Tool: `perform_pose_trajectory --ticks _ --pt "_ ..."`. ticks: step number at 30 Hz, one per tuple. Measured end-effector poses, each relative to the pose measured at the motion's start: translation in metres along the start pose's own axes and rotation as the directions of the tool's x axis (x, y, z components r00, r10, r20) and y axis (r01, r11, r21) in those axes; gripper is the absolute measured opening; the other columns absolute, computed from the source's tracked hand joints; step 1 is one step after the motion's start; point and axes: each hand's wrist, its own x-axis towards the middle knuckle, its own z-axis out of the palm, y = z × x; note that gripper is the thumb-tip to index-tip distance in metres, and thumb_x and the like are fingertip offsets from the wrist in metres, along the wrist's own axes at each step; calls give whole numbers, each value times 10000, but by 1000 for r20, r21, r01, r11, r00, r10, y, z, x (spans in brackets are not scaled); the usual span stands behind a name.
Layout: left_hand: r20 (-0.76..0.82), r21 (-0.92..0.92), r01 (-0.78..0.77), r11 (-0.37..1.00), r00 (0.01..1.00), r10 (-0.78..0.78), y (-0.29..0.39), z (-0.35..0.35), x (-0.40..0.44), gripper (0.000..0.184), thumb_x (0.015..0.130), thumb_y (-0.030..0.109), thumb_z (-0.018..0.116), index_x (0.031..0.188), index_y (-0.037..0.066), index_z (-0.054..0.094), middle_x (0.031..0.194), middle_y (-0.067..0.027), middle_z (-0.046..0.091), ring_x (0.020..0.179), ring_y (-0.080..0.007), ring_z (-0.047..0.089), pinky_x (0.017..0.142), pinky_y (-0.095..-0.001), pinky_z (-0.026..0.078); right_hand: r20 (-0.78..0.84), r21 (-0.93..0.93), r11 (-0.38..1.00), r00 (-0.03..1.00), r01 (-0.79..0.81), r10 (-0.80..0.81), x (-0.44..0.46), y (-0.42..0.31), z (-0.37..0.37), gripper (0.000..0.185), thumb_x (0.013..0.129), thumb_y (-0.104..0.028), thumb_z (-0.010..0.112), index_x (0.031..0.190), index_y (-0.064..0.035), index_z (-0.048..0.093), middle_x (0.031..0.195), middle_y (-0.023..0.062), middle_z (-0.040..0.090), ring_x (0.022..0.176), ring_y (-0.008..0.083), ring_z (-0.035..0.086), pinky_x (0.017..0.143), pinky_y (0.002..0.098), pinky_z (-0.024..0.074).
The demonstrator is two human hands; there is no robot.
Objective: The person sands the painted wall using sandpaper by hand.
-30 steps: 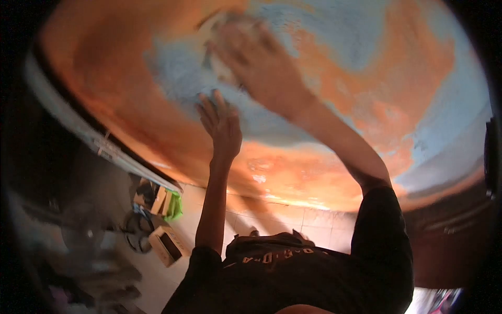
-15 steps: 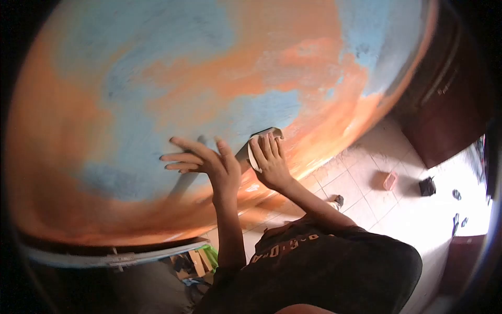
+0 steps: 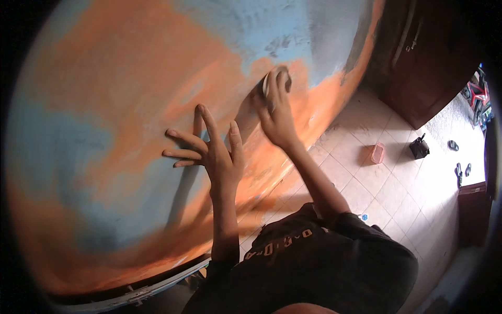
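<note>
In the head view a large curved panel [image 3: 141, 94], patchy orange and light blue, fills the upper left. My right hand [image 3: 277, 118] is closed over what looks like a folded sheet of sandpaper [image 3: 265, 86], pressing it to the panel near its right side. Fingers and motion blur hide most of the sheet. Lower and to the left, my left hand [image 3: 215, 154] has its fingers spread wide, holding nothing. Its fingertips are at the panel surface; whether all of them touch cannot be made out.
A pink plastic container [image 3: 377, 153] and a black bag-like item [image 3: 419, 147] rest on the tiled floor [image 3: 361, 193] at right. Sandals [image 3: 459, 174] lie farther right. A dark red cabinet-like piece [image 3: 434, 78] stands beyond the panel's right edge.
My right hand has slid the sandpaper up and to the right across the panel. The left hand stays spread, and the camera view has shifted.
</note>
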Motion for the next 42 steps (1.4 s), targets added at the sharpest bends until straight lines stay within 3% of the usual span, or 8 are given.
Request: perform_pose_trajectory --ticks 8,10,21,28,31,36,40,42 --pt "6 88 47 995 999 -48 97 76 44 743 935 553 520 1554 246 247 1496 -374 -269 1217 -661 -394 811 -856 -139 189 -266 960 981 86 -35 -7 66 -50 714 844 35 495 1481 97 177 1507 385 142 1383 578 161 1102 546 285" --pt "-3 36 39 999 999 -39 125 98 55 738 934 551 523 1553 255 251 1494 -376 -270 1213 -662 -397 808 -856 -142 27 58 998 1000 -16 14 51 111 -96 668 852 45 474 1457 113 199 1489 367 182 1365 563 208 1086 504 319" --pt "-54 188 -128 974 989 141 191 193 88 721 948 544 504 1541 187 300 1489 -376 -279 1209 -610 -446 793 -842 -181 -155 132 986 980 -104 124 82 202 -150 595 889 56 440 1444 71 226 1374 359 280 1205 529 392 1046 426 369" --pt "-115 18 -182 983 976 183 225 226 105 667 947 449 545 1516 152 364 1490 -399 -240 1261 -578 -423 787 -790 -258 19 -261 953 986 -154 165 42 210 -116 686 904 -58 486 1477 91 139 1495 401 89 1357 583 187 1087 497 319" --pt "-123 98 -193 976 971 204 238 240 110 632 949 531 494 1476 187 445 1504 -387 -221 1252 -587 -425 727 -804 -262 -153 209 968 973 -140 174 104 231 -170 622 952 -82 438 1476 105 160 1452 397 189 1315 533 283 1090 430 315" --pt "-125 296 -285 912 935 332 255 255 122 600 941 526 502 1451 211 487 1551 -320 -186 1258 -589 -418 721 -822 -246 -280 -59 996 959 -64 45 115 222 -155 624 980 -210 463 1465 100 223 1494 395 136 1393 558 164 1133 553 218" --pt "-135 7 -159 987 978 158 282 271 134 570 961 517 472 1420 185 528 1559 -321 -148 1296 -558 -398 767 -737 -337 -14 -300 951 997 -77 76 101 243 -159 657 991 -291 437 1509 36 198 1563 348 28 1444 539 25 1125 654 112" --pt "-313 77 -206 975 924 220 294 277 144 569 972 427 505 1444 109 486 1540 -375 88 1328 -492 -404 844 -682 -347 -123 -107 987 987 -120 107 161 261 -198 691 985 -324 451 1533 0 181 1572 338 17 1443 543 19 1139 631 106"
